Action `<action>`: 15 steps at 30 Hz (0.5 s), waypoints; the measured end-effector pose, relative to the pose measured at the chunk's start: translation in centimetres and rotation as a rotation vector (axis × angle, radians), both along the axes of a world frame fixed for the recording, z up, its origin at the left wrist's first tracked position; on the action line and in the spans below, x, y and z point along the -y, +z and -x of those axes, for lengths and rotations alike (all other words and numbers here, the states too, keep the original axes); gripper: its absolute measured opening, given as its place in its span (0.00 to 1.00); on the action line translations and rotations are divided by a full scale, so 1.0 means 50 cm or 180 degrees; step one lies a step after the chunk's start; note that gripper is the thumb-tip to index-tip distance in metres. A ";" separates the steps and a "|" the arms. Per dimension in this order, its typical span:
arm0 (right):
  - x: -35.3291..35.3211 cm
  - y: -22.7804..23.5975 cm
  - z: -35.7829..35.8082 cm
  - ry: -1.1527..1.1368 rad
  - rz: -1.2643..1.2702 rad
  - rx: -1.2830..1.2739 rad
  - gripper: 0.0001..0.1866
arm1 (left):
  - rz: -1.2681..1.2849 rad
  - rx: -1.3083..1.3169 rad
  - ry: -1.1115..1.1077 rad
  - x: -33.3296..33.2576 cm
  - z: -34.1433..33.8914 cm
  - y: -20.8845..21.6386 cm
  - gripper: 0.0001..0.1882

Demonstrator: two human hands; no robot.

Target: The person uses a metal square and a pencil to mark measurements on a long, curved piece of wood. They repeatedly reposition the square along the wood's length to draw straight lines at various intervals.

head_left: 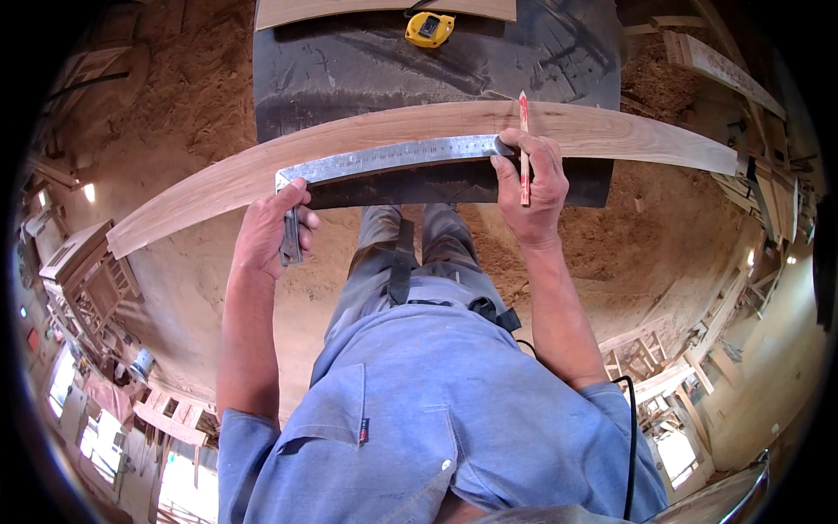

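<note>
Left hand: closed on square
Right hand: pinching blade, pencil
Plank step: apparently aligning
Next: likely steady hold

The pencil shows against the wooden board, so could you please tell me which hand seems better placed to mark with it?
Probably the right hand: it holds the pencil, while the left hand grips the metal try square at its handle on the wooden board.

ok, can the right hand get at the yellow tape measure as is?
Probably, reaching forward: the tape measure lies uncovered beyond the plank, though the right hand holds a pencil and touches the metal square.
</note>
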State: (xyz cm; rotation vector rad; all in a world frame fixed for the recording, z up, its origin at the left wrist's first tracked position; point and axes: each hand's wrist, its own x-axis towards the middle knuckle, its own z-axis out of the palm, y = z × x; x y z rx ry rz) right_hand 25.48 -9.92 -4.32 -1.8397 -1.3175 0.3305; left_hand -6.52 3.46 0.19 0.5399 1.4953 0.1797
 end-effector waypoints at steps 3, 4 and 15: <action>0.000 -0.002 -0.002 0.0012 0.0003 0.0007 0.23 | -0.0006 -0.0017 0.0032 0.001 -0.004 0.004 0.18; 0.000 -0.003 -0.003 0.0018 -0.0001 0.0010 0.23 | -0.0012 -0.0036 0.0061 0.001 -0.007 0.006 0.18; -0.003 0.003 -0.003 0.0041 -0.0009 -0.0062 0.22 | -0.0030 0.0036 -0.0058 -0.001 0.005 -0.002 0.19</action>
